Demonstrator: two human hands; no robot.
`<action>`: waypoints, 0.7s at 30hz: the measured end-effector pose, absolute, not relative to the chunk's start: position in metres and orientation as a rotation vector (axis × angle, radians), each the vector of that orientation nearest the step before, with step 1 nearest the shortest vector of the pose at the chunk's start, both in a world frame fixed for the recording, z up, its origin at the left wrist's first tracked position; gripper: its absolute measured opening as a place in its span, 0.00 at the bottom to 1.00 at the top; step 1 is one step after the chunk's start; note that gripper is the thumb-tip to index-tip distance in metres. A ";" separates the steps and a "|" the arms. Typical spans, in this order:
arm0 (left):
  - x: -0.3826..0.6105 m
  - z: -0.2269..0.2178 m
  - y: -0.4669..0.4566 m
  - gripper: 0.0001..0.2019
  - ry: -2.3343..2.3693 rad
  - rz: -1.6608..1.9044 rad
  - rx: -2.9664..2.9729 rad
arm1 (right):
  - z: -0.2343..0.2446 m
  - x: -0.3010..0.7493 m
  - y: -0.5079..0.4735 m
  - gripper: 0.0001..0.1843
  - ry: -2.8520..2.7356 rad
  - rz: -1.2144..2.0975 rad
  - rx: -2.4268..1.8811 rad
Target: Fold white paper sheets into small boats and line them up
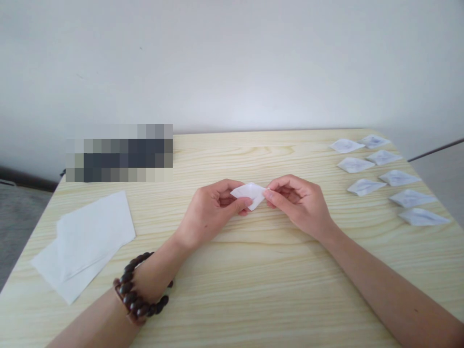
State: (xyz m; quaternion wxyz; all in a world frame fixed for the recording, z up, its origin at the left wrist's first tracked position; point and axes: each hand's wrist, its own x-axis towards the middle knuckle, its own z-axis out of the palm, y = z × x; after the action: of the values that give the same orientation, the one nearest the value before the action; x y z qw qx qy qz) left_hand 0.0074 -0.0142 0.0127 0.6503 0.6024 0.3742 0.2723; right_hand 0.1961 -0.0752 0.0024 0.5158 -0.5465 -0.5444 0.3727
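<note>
Between my two hands, above the middle of the table, is a small folded white paper boat (250,191), pointed at its ends. My left hand (217,208) grips its left part, with the thumb across the front and the fingers behind. At the right tip, my right hand (295,200) pinches the paper between thumb and forefinger. Several similar folded paper boats (362,187) stand in two rough columns to the right of my right hand. Over on the left lies a stack of flat white paper sheets (96,232), slightly fanned out.
The light wood-grain table (261,290) reaches back to a pale wall (253,63). At its back left sits a dark item (123,154), blurred into blocks so its kind is hidden. A dark beaded bracelet (134,295) is on my left wrist.
</note>
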 end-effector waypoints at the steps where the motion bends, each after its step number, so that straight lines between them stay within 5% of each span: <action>1: 0.007 0.012 -0.014 0.14 0.858 0.625 1.377 | 0.002 0.196 -0.076 0.04 -1.324 0.867 -1.309; 10: -0.004 0.004 -0.005 0.17 0.794 0.911 2.308 | 0.004 0.198 -0.076 0.04 -1.706 0.525 -1.450; 14: -0.007 -0.001 0.001 0.10 0.707 0.824 2.519 | 0.004 0.199 -0.075 0.06 -1.880 0.399 -1.462; 21: -0.009 0.000 0.005 0.12 0.609 0.706 2.564 | 0.001 0.208 -0.070 0.10 -2.039 0.405 -1.346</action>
State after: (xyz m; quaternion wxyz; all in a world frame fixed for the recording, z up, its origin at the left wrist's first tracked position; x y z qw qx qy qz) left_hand -0.0088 0.0053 -0.0003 0.2051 0.9198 0.2184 0.2533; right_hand 0.2080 -0.0701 0.0012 0.3266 -0.5138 -0.7781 0.1545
